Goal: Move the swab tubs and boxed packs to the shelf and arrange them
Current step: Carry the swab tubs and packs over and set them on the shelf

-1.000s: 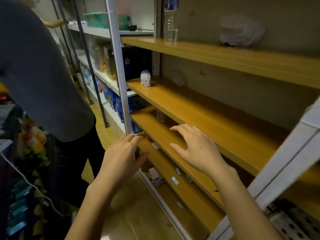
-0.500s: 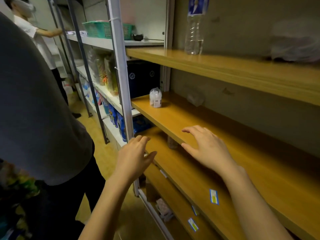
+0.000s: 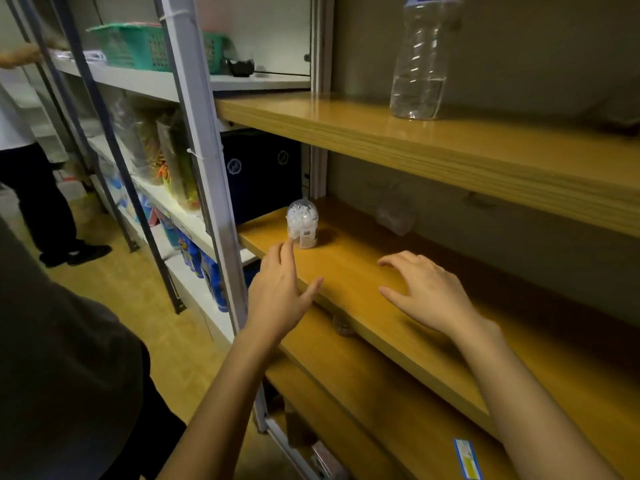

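A small clear swab tub (image 3: 302, 223) full of white swabs stands upright near the left end of the middle wooden shelf (image 3: 367, 271). My left hand (image 3: 278, 289) reaches over the shelf's front edge, fingers apart and empty, its fingertip just short of the tub's base. My right hand (image 3: 424, 292) hovers palm down over the same shelf to the right of the tub, fingers spread, holding nothing. No boxed packs are in sight.
A grey metal upright (image 3: 204, 161) stands just left of my left hand. A clear water bottle (image 3: 420, 60) sits on the upper shelf (image 3: 433, 143). A dark box (image 3: 259, 171) is behind the tub. A person in dark clothes (image 3: 59, 358) stands close at my left; another person (image 3: 31, 188) stands farther back.
My view has risen toward the middle shelf. Both hands lifted from the lower shelf level, and my left hand moved forward toward the swab tub.
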`<state>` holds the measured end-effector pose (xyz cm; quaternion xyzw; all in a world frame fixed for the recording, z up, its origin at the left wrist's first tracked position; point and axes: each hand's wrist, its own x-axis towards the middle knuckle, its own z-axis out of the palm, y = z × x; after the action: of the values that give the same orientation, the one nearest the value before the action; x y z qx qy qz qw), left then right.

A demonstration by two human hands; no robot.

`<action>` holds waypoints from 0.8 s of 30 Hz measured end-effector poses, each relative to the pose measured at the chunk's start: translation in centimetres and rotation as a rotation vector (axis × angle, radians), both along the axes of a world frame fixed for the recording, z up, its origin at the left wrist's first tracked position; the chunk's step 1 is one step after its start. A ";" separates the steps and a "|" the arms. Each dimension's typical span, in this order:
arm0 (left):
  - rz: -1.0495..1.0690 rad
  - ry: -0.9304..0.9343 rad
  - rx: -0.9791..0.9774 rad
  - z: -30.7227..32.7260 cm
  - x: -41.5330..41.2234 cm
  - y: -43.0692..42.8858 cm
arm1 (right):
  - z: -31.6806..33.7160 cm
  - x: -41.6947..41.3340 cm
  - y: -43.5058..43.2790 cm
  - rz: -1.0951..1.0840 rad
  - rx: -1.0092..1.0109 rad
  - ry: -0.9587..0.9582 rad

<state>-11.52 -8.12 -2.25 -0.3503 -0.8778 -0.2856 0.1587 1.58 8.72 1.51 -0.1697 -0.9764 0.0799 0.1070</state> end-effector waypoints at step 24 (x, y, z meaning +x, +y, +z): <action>-0.325 -0.229 0.226 -2.8 -17.8 8.8 | -2.9 -18.7 13.5 -0.469 -0.115 0.098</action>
<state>-29.30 0.69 -5.02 -0.4326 -0.7845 -0.4418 0.0480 -17.12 22.24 -1.35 -0.3936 -0.8978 0.1162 0.1598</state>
